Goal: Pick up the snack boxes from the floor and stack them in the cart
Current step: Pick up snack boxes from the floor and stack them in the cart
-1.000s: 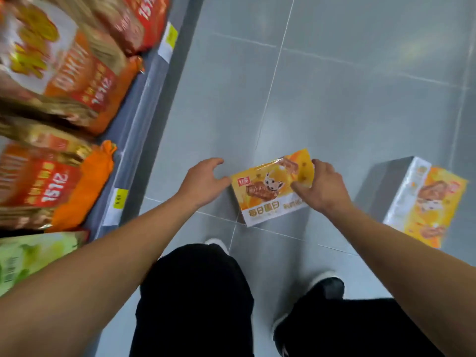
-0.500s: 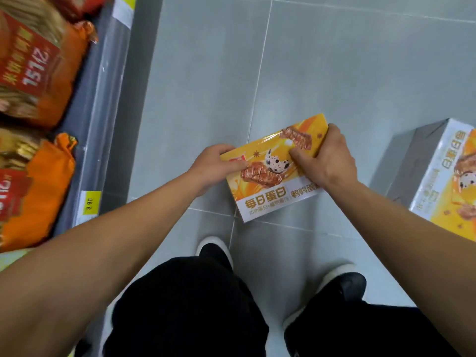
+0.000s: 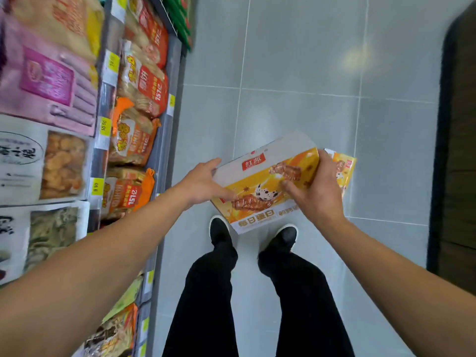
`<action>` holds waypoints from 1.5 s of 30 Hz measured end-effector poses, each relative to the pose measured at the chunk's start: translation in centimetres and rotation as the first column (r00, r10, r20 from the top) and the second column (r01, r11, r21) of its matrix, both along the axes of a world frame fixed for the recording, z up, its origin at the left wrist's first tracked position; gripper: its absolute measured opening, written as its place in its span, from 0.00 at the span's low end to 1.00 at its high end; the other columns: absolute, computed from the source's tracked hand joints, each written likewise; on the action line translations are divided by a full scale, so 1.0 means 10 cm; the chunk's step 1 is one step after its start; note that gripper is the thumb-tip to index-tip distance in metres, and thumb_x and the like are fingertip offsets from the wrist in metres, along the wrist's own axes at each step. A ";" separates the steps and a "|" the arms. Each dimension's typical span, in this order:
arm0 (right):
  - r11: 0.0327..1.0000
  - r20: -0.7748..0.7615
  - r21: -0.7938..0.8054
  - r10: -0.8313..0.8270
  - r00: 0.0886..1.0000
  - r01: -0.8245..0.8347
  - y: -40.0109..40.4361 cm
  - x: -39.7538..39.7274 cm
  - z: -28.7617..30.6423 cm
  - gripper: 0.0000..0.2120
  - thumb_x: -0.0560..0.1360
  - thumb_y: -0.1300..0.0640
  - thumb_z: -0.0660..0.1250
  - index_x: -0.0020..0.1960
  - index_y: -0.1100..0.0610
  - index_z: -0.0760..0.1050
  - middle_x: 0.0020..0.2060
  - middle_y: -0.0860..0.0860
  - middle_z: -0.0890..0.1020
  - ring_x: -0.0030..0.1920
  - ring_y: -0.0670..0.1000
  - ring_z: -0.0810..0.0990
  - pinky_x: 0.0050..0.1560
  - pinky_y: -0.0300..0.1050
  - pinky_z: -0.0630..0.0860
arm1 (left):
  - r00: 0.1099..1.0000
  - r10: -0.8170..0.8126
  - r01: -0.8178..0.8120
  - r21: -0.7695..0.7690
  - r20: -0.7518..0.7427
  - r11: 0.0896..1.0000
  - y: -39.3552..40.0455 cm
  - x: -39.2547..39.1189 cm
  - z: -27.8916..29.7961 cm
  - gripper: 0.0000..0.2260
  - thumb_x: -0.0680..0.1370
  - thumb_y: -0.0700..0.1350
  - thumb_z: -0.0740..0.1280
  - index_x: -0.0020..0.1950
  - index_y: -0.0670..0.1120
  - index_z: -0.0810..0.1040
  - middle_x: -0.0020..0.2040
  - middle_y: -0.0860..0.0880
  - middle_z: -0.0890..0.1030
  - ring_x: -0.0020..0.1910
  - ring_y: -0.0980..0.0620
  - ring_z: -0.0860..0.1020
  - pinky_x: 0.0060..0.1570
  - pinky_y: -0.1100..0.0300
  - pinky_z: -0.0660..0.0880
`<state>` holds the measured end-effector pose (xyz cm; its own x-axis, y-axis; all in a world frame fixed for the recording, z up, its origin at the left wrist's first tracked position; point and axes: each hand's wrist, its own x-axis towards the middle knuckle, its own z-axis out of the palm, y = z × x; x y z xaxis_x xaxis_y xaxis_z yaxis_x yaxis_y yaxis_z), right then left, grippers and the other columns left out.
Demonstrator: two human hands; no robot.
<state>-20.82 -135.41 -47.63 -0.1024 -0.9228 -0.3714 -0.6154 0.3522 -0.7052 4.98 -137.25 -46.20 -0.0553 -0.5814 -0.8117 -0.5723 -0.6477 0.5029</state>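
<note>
The yellow snack box (image 3: 268, 184) is held in the air above the grey tiled floor (image 3: 296, 73), over the person's 2 black shoes (image 3: 221, 231), tilted with its printed face up. The left hand (image 3: 203, 184) takes its left end, thumb on the printed face. The right hand (image 3: 315, 191) curls round its right end, thumb on top. A second snack box (image 3: 346, 168) shows just behind the right hand. Bagged snacks fill the shelves (image 3: 103, 140) at left.
</note>
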 end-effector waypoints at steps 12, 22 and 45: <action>0.913 -0.474 0.011 0.363 0.802 -0.407 0.50 -0.55 1.70 0.55 0.58 0.27 0.65 0.77 0.54 0.56 0.75 0.53 0.63 0.74 0.57 0.61 0.74 0.57 0.57 | 0.727 -0.481 0.622 -0.172 0.491 0.764 0.24 -0.49 1.63 0.39 0.49 0.66 0.71 0.56 0.52 0.70 0.51 0.49 0.69 0.50 0.45 0.73 0.49 0.52 0.73; 0.929 -0.558 0.243 0.369 0.743 -0.279 1.79 -0.14 2.30 0.60 0.61 0.26 0.67 0.78 0.49 0.39 0.79 0.50 0.52 0.78 0.56 0.52 0.76 0.63 0.49 | 0.499 -0.739 0.861 -0.350 0.452 0.368 0.81 -0.58 2.38 0.41 0.57 0.58 0.76 0.68 0.54 0.67 0.61 0.52 0.66 0.59 0.44 0.67 0.55 0.47 0.76; 0.589 -0.550 0.156 -0.615 0.565 0.793 7.18 0.81 2.67 0.47 0.64 0.30 0.67 0.76 0.47 0.55 0.71 0.46 0.68 0.70 0.52 0.66 0.72 0.48 0.57 | -0.419 -0.846 0.706 -0.468 0.330 -0.532 4.91 -2.01 2.49 0.41 0.61 0.54 0.78 0.70 0.57 0.64 0.66 0.50 0.66 0.60 0.47 0.74 0.58 0.54 0.76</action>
